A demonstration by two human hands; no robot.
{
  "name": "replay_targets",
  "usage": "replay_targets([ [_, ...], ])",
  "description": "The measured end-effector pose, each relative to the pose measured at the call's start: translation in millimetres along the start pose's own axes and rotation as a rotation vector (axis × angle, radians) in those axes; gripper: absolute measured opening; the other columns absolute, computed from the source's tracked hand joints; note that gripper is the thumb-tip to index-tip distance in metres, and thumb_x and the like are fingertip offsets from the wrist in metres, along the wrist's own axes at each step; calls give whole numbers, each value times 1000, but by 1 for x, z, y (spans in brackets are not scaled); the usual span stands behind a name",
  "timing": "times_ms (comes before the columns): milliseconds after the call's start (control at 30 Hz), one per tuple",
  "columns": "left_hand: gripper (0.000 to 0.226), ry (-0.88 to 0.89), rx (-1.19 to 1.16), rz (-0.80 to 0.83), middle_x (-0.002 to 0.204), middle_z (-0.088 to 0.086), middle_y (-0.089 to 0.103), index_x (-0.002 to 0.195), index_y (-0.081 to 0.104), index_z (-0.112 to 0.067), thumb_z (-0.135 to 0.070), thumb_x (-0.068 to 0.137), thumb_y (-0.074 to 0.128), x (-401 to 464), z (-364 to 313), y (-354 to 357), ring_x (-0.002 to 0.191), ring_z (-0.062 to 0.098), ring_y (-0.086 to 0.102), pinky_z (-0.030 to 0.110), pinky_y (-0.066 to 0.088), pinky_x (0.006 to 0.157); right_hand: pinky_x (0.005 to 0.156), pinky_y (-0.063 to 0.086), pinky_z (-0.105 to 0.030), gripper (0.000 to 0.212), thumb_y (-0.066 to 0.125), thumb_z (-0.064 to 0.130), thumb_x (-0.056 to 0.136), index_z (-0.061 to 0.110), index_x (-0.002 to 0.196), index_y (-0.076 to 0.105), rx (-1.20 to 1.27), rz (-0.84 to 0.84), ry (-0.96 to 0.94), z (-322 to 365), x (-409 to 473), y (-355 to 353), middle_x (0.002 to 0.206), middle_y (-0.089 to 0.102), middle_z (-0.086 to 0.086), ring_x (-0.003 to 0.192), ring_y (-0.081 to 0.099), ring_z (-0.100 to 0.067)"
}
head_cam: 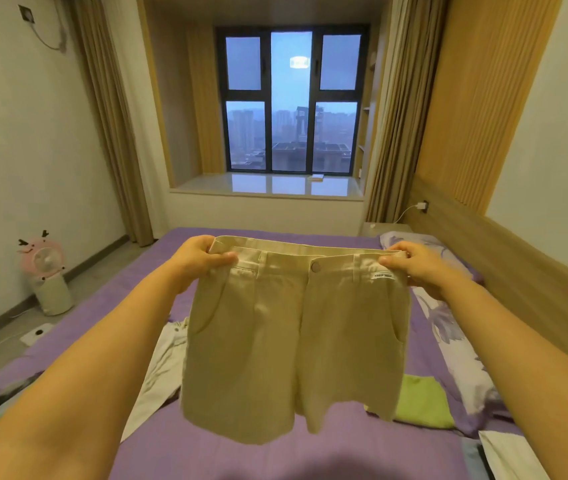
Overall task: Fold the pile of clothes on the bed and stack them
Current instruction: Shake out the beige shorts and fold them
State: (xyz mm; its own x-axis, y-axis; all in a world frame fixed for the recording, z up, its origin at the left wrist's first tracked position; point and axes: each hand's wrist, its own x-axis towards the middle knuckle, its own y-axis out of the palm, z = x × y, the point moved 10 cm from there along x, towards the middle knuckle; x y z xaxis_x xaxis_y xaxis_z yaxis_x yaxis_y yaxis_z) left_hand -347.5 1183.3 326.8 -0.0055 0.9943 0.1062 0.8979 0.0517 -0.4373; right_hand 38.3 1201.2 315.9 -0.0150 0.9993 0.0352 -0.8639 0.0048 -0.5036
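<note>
Item: beige shorts (pixel 296 334), front facing the wearer, held up in the air over the purple bed (pixel 310 455). Left hand (pixel 199 261) grasps the waistband's left end; right hand (pixel 414 268) grasps its right end. Below the left hand: white garment (pixel 161 372) on the bed. Below the right hand: green garment (pixel 421 403), floral pillow (pixel 455 344).
</note>
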Motion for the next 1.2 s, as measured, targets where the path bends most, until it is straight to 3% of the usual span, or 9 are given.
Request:
replay_targets([
  [133, 39, 11, 46, -109, 81, 13, 60, 87, 59, 0, -36, 81, 73, 9, -1, 3, 74, 22, 57, 39, 52, 72, 53, 37, -25, 31, 67, 22, 87, 18, 64, 47, 39, -161, -52, -6, 7, -18, 62, 47, 2, 59, 46, -13],
  [267, 41, 69, 169, -189, 71, 11, 46, 73, 47, -6, -39, 86, 67, 20, -7, 5, 66, 21, 43, 35, 37, 61, 60, 38, -26, 7, 61, 24, 92, 19, 87, 60, -41, -218, -129, 0, 12, -24, 74, 55, 5, 72, 51, -13],
  [367, 47, 51, 142, -273, 56, 0, 35, 60, 34, -15, -37, 84, 68, 25, -5, 4, 53, 15, 33, 29, 27, 51, 63, 35, -29, 9, 55, 25, 94, 18, 93, 59, -284, -283, -192, 11, 17, -26, 76, 55, 6, 77, 51, -15],
  [433, 45, 5, 72, -296, 52, -2, 32, 57, 38, -14, -36, 83, 68, 29, -1, 10, 49, 15, 31, 27, 25, 48, 65, 34, -30, 10, 55, 21, 92, 14, 85, 57, -258, -316, -111, 8, 21, -25, 77, 55, 1, 81, 52, -21],
  [533, 36, -74, -127, -278, 55, 0, 47, 63, 58, -7, -33, 85, 68, 34, 5, 27, 51, 15, 44, 24, 33, 45, 66, 42, -31, 11, 57, 17, 88, 15, 77, 54, -60, -313, -28, 9, 27, -13, 75, 55, -2, 79, 54, -25],
  [667, 36, -49, -278, -140, 81, 14, 63, 94, 66, 5, -29, 86, 69, 38, -9, 61, 73, 24, 61, 39, 53, 65, 46, 49, -25, 8, 66, 17, 87, 21, 90, 59, 328, -217, -62, 35, 24, 25, 82, 60, -6, 60, 59, -12],
  [767, 20, 8, -327, -33, 96, 17, 70, 97, 69, -4, -21, 87, 69, 39, -25, 83, 88, 28, 68, 47, 55, 80, 47, 51, -28, 25, 70, 17, 84, 14, 104, 56, 365, -138, -89, 57, 23, 59, 94, 62, -17, 74, 63, -20],
  [933, 5, 108, -307, 66, 77, 0, 71, 88, 68, -14, -14, 84, 71, 37, -39, 111, 68, 9, 68, 22, 56, 59, 47, 53, -30, 31, 72, 13, 81, 12, 104, 51, 419, -118, -78, 71, 18, 100, 91, 59, -13, 74, 64, -21],
  [1200, 15, 203, -166, 43, 84, 5, 70, 91, 69, -18, -27, 93, 58, 39, -39, 99, 75, 12, 61, 30, 53, 68, 50, 56, -31, 28, 76, 14, 77, 12, 93, 53, 541, -174, -31, 73, 21, 114, 89, 60, -12, 71, 67, -21],
])
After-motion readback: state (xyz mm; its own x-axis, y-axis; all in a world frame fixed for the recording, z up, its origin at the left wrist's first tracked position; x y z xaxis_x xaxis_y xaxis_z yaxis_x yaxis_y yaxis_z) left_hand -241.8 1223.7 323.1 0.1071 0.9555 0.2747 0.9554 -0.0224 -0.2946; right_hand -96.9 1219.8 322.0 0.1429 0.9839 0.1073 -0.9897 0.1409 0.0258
